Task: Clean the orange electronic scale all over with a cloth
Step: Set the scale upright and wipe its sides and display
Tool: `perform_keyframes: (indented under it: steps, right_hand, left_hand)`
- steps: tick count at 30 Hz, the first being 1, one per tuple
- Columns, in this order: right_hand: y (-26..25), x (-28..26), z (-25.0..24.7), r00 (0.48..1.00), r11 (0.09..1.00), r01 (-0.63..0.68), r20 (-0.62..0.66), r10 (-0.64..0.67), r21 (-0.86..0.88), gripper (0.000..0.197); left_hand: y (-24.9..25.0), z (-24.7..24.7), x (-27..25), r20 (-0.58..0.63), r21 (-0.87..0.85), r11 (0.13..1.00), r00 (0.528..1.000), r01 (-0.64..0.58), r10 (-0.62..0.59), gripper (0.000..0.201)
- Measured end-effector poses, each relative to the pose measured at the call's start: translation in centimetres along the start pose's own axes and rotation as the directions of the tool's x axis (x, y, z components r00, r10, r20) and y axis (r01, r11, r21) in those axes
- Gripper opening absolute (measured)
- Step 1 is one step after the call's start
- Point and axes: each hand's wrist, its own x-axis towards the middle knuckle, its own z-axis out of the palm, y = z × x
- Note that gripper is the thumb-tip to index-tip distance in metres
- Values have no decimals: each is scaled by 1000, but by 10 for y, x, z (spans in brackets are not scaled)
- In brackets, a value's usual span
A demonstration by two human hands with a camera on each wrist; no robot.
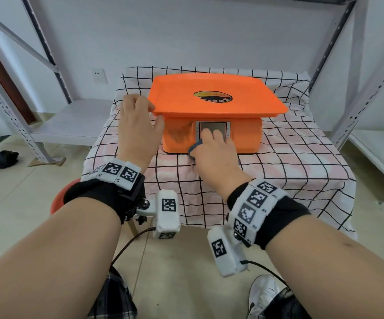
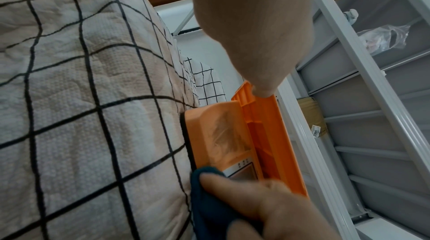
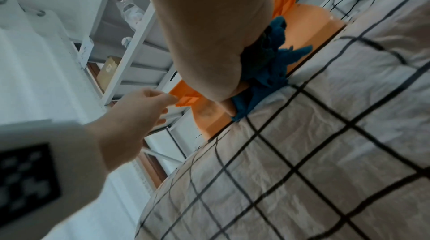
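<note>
Two hands: left hand (image 1: 138, 125) pinches one orange scale (image 1: 209, 100) by its corner, right hand (image 1: 214, 153) clutches one blue cloth (image 1: 194, 147).

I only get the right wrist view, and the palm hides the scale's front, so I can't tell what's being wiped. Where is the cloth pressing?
Observer: The right hand presses the blue cloth on the lower part of the display panel at the front of the orange scale.
Operator: Is the display lit?
Observer: In the head view its screen looks plain grey, with no digits.
Operator: Anything on top of the weighing platform?
Observer: An oval black and yellow label sits in its middle.
</note>
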Motion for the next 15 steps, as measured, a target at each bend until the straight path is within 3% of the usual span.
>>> perform_keyframes:
  steps: [3, 7, 9, 12, 13, 15]
  right_hand:
    - [28, -3, -7, 989, 987, -151, 5, 151, 60, 25]
    - [74, -14, -15, 916, 907, -369, -85, 392, 203, 27]
    - [89, -18, -11, 854, 857, -419, -190, 484, 300, 30]
    - [90, -14, 0, 736, 715, -469, -218, 641, 518, 35]
    - [84, -11, 3, 736, 711, -445, -231, 637, 544, 33]
    - [63, -4, 9, 803, 765, -333, -259, 537, 551, 22]
  left_hand:
    - [0, 0, 0, -6, -2, 1000, 1000, 8, -8, 23]
    - [1, 1, -2, 45, 26, 999, 998, 39, -41, 36]
    - [2, -1, -3, 104, 73, 997, 994, 38, -45, 43]
    - [0, -4, -4, 131, 116, 993, 991, 0, -15, 47]
    - [-2, -6, -4, 131, 124, 992, 991, -10, -6, 46]
    - [-7, -9, -3, 134, 148, 988, 991, -30, 10, 44]
